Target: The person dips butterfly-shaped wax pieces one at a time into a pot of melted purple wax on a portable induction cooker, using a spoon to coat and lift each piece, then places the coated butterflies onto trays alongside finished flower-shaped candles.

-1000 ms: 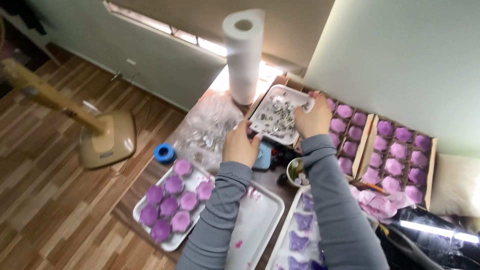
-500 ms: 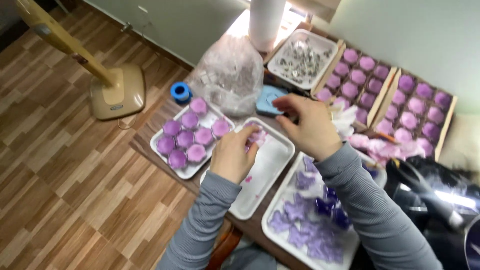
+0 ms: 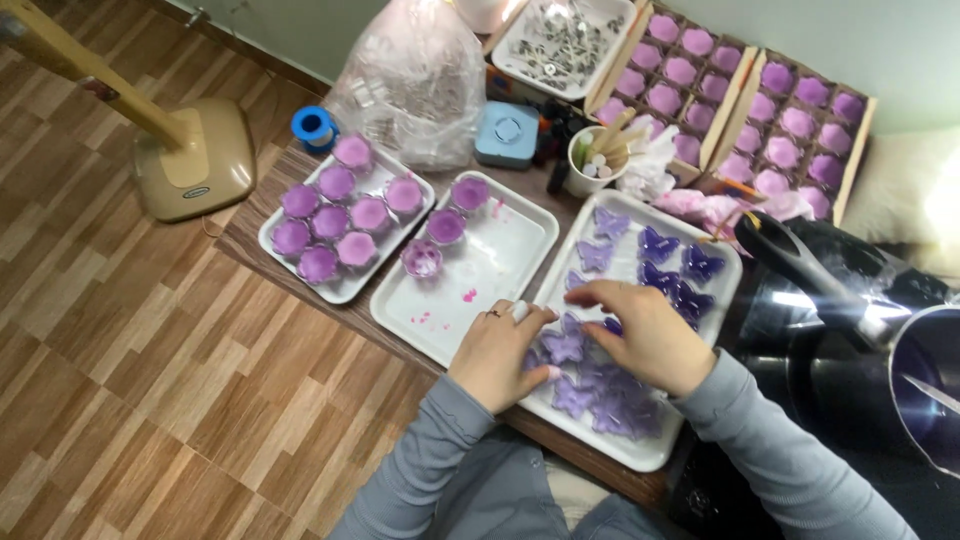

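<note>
Both my hands are down on the right white tray (image 3: 640, 455), which holds several purple butterfly-shaped candles (image 3: 660, 268). My left hand (image 3: 497, 352) rests at the tray's left rim with its fingers curled around a pale purple butterfly candle (image 3: 563, 347). My right hand (image 3: 645, 336) lies over the candles in the tray's middle, fingers bent down onto them. Whether the right hand grips one is hidden under the fingers.
A middle white tray (image 3: 500, 250) holds three round purple cup candles (image 3: 445, 226). A left tray (image 3: 345, 290) carries several more. Behind stand a crumpled plastic bag (image 3: 420, 75), a blue box (image 3: 507, 135), cardboard boxes of pink candles (image 3: 800, 125) and a metal pot (image 3: 925, 390).
My hands came back from the far tray of metal pieces to the middle tray, and now sit on the right tray of butterfly candles. The view has tilted down toward the near edge.
</note>
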